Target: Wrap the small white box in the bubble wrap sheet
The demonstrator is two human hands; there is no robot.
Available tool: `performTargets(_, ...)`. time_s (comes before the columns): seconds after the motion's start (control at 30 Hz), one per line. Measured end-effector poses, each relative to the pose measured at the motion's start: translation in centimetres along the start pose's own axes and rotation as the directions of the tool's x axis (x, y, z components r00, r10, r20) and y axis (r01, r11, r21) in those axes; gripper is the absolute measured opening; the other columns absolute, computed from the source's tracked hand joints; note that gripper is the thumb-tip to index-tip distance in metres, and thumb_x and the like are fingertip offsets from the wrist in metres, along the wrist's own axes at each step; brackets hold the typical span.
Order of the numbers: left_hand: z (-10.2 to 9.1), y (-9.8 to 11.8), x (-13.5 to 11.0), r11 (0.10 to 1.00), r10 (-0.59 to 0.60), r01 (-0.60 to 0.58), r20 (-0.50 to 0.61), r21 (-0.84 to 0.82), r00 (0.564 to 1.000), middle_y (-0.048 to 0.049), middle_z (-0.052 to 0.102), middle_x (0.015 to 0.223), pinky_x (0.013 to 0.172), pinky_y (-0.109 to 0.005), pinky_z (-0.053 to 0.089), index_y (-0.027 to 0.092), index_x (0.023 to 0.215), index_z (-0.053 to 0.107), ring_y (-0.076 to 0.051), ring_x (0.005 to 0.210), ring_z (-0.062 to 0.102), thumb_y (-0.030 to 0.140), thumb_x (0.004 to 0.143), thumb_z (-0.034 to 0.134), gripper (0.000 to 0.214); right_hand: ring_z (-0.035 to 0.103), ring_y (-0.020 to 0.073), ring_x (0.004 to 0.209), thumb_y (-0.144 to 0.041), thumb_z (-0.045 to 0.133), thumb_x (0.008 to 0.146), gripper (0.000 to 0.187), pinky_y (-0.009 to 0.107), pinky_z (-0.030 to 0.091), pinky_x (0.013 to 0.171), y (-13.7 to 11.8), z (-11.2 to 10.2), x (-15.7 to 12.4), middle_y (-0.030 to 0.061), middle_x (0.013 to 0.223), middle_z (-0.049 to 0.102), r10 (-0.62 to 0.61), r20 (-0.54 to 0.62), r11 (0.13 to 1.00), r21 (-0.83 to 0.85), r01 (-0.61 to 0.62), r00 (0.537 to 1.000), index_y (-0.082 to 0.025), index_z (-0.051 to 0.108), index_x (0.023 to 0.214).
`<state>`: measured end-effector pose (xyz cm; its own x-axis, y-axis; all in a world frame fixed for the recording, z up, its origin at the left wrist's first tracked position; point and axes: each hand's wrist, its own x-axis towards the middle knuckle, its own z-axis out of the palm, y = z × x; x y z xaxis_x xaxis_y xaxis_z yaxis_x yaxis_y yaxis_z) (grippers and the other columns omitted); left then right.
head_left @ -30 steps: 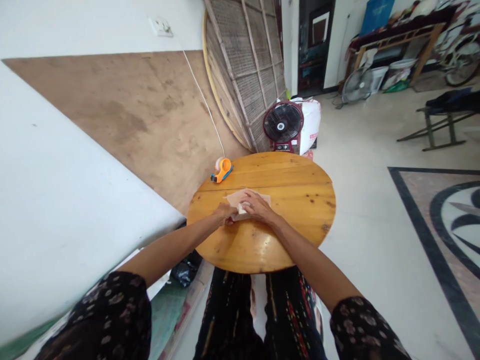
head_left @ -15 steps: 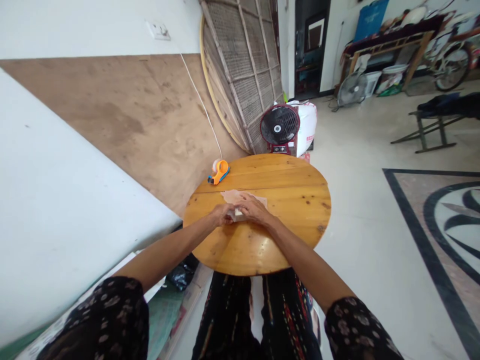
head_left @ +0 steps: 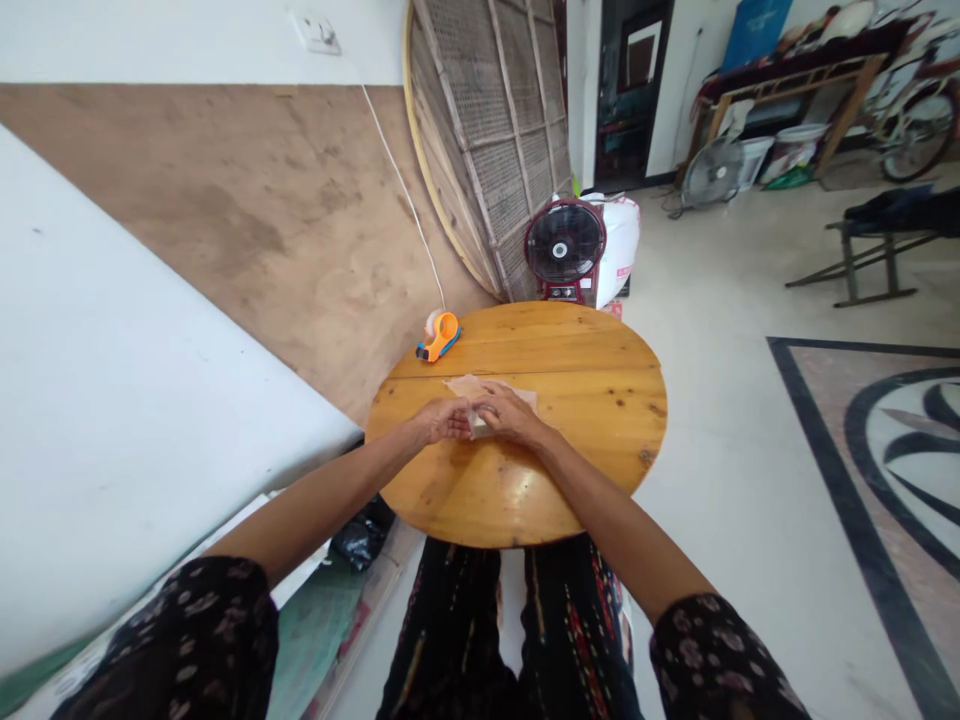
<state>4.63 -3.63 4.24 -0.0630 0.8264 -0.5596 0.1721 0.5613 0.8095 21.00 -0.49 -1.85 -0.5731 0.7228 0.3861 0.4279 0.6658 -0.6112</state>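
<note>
On the round wooden table (head_left: pixel 592 420) lies a small pale box (head_left: pixel 480 428), partly covered by a thin, pinkish translucent sheet of wrapping paper (head_left: pixel 463 384) that spreads out behind it. My right hand (head_left: pixel 506 410) lies over the box from the right, its fingers bent around the box and the paper. At the box's left end is my left hand (head_left: pixel 448 420), palm turned inward and fingers stretched out, with the thumb near the paper's edge. Much of the box is hidden under my right hand.
An orange and blue tape dispenser (head_left: pixel 439 338) stands at the table's back left edge. Behind the table are a dark red fan (head_left: pixel 564 245), a white sack (head_left: pixel 619 250) and a large woven tray (head_left: pixel 502 130) leaning on the wall. Black plastic (head_left: pixel 364 535) lies below left.
My left hand has shifted slightly left and its fingers have straightened beside the box's end. My right hand stays on the box. The view has tilted slightly.
</note>
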Motion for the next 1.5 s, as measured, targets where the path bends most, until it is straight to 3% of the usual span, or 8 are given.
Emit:
performTargets(0.3,0.5,0.4,-0.2,0.994,0.099,-0.095,-0.077,0.047,0.992,0.0001,0.061,0.059,0.049,-0.021,0.043,0.012,0.073,0.059,-0.010,0.050,0.055,0.013,0.067,0.064,0.009,0.051,0.0225,0.114,-0.015,0.052,0.083,0.032,0.039,0.040,0.101,0.1,0.1,0.2,0.0082,0.117,0.060,-0.044,-0.002,0.999,-0.010,0.044,0.999,-0.022,0.066,0.110)
performTargets(0.6,0.6,0.2,-1.0,0.982,0.176,-0.178,0.039,0.060,0.984,-0.0004,0.059,0.057,0.056,-0.027,0.052,0.012,0.070,0.058,-0.010,0.050,0.056,0.015,0.069,0.066,0.008,0.054,0.0244,0.108,-0.020,0.055,0.080,0.031,0.038,0.042,0.095,1.0,0.9,0.5,0.0128,0.114,0.062,0.010,-0.044,1.000,0.022,-0.009,0.999,-0.015,0.059,0.110)
performTargets(0.9,-0.5,0.2,-1.5,0.948,0.264,-0.291,0.193,0.127,0.945,-0.0015,0.062,0.058,0.063,-0.031,0.056,0.010,0.077,0.066,-0.012,0.054,0.060,0.018,0.066,0.064,0.014,0.053,0.0228,0.103,-0.027,0.055,0.082,0.026,0.036,0.042,0.091,1.9,1.1,0.5,0.0116,0.112,0.060,-0.004,-0.060,0.998,0.057,0.008,0.998,-0.016,0.057,0.106)
performTargets(1.1,-0.2,-1.3,-0.6,0.880,0.382,-0.413,0.168,0.233,0.909,0.0025,0.059,0.060,0.058,-0.025,0.050,0.013,0.082,0.066,-0.010,0.052,0.055,0.016,0.070,0.058,0.015,0.053,0.0230,0.101,-0.031,0.050,0.086,0.026,0.037,0.042,0.091,1.2,0.0,0.1,0.0111,0.107,0.060,-0.023,-0.009,0.995,0.096,0.024,1.000,-0.016,0.057,0.106)
performTargets(1.23,0.3,-2.2,-0.2,0.782,0.522,-0.532,0.125,0.325,0.844,0.0032,0.054,0.062,0.064,-0.023,0.045,0.016,0.070,0.065,-0.011,0.062,0.052,0.013,0.069,0.058,0.007,0.053,0.0215,0.104,-0.030,0.037,0.094,0.027,0.038,0.041,0.094,0.1,-1.3,-0.1,0.0108,0.111,0.059,-0.034,0.027,0.986,0.163,0.029,0.999,-0.017,0.057,0.108)
performTargets(1.3,0.4,-2.5,-0.2,0.669,0.623,-0.611,0.129,0.424,0.772,0.0013,0.055,0.069,0.072,-0.025,0.045,0.018,0.067,0.065,-0.013,0.071,0.053,0.013,0.070,0.059,0.008,0.053,0.0210,0.105,-0.031,0.034,0.096,0.029,0.038,0.041,0.096,-0.3,-1.5,-0.2,0.0107,0.111,0.060,-0.046,0.038,0.984,0.172,0.039,0.998,-0.017,0.059,0.105)
performTargets(1.43,0.3,-3.7,-0.3,0.388,0.814,-0.705,0.137,0.593,0.564,-0.0034,0.059,0.086,0.087,-0.032,0.047,0.020,0.085,0.070,-0.018,0.089,0.057,0.019,0.081,0.057,0.014,0.053,0.0211,0.112,-0.034,0.032,0.097,0.035,0.040,0.040,0.102,-0.3,-1.3,-0.3,0.0114,0.117,0.059,-0.003,-0.001,0.984,0.177,0.003,1.000,-0.018,0.057,0.116)
performTargets(1.5,0.4,-4.5,-0.3,0.411,0.828,-0.711,0.092,0.571,0.553,-0.0046,0.058,0.094,0.092,-0.034,0.046,0.021,0.092,0.070,-0.018,0.095,0.057,0.021,0.084,0.056,0.016,0.053,0.0211,0.115,-0.036,0.032,0.097,0.039,0.041,0.039,0.103,-0.2,-1.1,-0.2,0.0117,0.122,0.058,0.056,-0.030,0.980,0.193,-0.050,0.998,-0.019,0.054,0.125)
